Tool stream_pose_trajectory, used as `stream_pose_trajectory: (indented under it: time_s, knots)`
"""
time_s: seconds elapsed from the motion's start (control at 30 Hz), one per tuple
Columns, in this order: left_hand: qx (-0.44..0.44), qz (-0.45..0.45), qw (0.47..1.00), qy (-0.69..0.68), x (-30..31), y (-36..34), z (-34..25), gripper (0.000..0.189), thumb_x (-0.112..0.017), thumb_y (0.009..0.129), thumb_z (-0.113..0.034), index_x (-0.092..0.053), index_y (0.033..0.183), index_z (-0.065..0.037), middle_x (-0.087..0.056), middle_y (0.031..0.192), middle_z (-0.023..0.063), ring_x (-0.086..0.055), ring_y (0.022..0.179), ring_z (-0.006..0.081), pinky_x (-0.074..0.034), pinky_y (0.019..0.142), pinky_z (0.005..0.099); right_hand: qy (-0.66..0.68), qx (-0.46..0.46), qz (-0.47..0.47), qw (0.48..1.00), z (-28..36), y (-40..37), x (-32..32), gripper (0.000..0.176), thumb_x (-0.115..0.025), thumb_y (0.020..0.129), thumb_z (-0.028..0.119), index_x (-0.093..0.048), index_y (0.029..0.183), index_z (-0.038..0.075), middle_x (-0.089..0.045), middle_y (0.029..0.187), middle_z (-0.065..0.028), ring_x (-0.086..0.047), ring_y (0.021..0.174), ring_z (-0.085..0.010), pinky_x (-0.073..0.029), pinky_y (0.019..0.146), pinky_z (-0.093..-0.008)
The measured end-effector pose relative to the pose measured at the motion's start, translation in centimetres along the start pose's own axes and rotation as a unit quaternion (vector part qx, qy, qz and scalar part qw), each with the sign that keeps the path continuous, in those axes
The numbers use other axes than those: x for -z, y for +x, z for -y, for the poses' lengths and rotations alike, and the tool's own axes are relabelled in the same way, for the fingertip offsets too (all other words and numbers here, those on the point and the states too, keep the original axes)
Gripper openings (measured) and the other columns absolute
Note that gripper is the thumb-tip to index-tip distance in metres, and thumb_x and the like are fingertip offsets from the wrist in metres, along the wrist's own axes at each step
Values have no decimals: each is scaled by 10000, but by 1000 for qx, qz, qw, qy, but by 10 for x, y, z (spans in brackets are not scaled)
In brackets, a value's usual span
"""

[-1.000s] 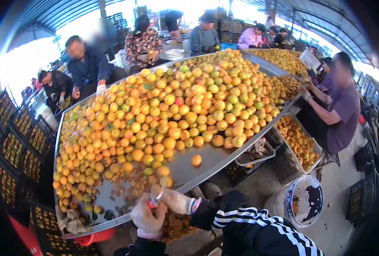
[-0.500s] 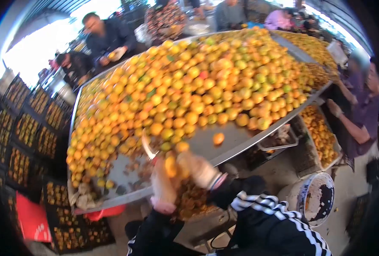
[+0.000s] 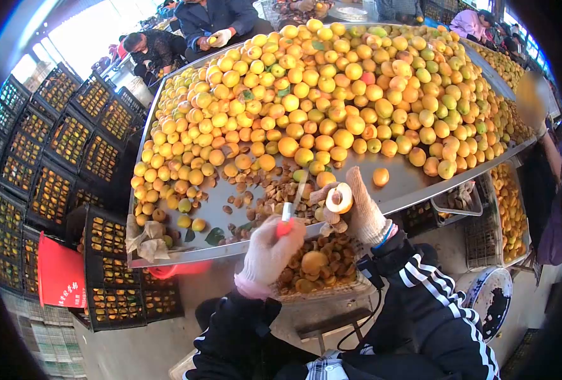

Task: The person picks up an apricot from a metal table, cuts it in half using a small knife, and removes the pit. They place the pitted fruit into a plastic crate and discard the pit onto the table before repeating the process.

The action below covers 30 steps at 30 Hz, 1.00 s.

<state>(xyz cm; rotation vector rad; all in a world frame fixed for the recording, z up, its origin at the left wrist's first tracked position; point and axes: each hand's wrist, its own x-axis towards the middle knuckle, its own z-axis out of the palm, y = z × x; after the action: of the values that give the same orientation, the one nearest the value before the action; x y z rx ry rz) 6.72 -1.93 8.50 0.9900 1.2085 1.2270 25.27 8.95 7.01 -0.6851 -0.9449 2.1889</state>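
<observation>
My left hand, in a pale glove, is closed round the red-and-white handle of a knife. The blade points up and away, over the metal table. To its right, my gloved right hand grips a cut apricot half between thumb and fingers. Its pale cut face and hollow are turned towards me. Beyond both hands lies a large heap of whole orange-yellow apricots. Brown pits are scattered near the table's front edge. Below my hands stands a crate of apricot pieces.
A metal rim edges the sloping table. Stacked black crates of fruit fill the left, near a red container. A stained white bucket and a fruit-filled crate stand right. Other people work around the table.
My hands were close together round an orange fruit; now they are apart. The right hand has turned, showing the apricot half's cut face. The view has shifted.
</observation>
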Motion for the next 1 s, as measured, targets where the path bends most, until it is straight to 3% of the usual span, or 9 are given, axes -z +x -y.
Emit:
stream_pose_trajectory:
  time_s: [0.2,0.3,0.43,0.63,0.7,0.83,0.87,0.97,1.0]
  knots:
    - [-141,-56,977,-148,-8,-7,-14,238,-595,955,-208,-657,1023,12,-599,860,24,-513,718,94,-420,639,242,-98,-1,-3,995,-3,-7,-13,729,-337,946,712,-625,1003,44,-529,581,-5,-545,462,-121,-386,428,-210]
    - [-153,-80,985,-20,-19,-12,-27,263,-612,946,-211,-652,1077,13,-599,860,20,-504,707,89,-417,627,244,-154,5,-12,988,-4,-10,-18,644,-353,974,643,-617,968,55,-536,570,-2,-594,478,-120,-337,390,-189]
    - [-121,-62,991,0,-16,-13,-20,247,-714,828,-16,-677,1072,1,-697,1066,97,-647,969,166,-516,849,304,-96,-27,-31,994,-2,-12,-23,555,-389,988,573,-601,933,62,-537,568,1,-532,415,-108,-324,356,-199]
    - [-185,30,978,86,-5,-8,-15,253,-721,797,27,-700,1049,2,-701,1119,117,-657,1033,207,-500,932,330,-66,-71,-43,994,-7,-11,-13,463,-438,998,494,-610,940,68,-547,621,-1,-425,411,-95,-397,411,-222]
    - [-166,41,982,75,-5,-11,-18,256,-711,795,28,-703,1050,0,-702,1116,114,-657,1036,209,-498,937,337,-134,-85,41,987,-18,-4,16,433,-584,955,298,-522,1265,3,-654,1000,-137,-679,803,-249,-575,662,-334]
    - [-124,61,974,180,-8,-3,-28,196,-717,778,-7,-741,971,-30,-730,1008,98,-673,953,208,-504,872,343,-566,244,144,774,-32,-2,31,579,-623,841,80,-444,1384,-12,-608,1230,-223,-609,1117,-368,-485,958,-434]
    - [-95,77,978,169,0,3,-15,165,-729,771,-21,-746,934,-36,-732,984,92,-677,932,204,-509,854,339,-380,17,124,916,-28,-3,24,457,-507,926,106,-466,1364,-17,-618,1206,-230,-634,1060,-361,-501,920,-415]
    - [-100,72,971,204,-1,3,-7,143,-737,756,-5,-741,898,-21,-731,955,95,-673,886,203,-514,816,328,-627,279,172,706,-33,5,26,349,-423,981,149,-507,1286,3,-666,1059,-167,-670,955,-326,-530,830,-413]
    - [-106,88,970,200,-5,4,-9,143,-737,756,-5,-741,898,-21,-731,955,95,-673,886,203,-514,816,328,-607,331,159,704,-40,11,29,327,-410,1003,214,-537,1218,3,-662,992,-147,-665,902,-293,-530,803,-394]
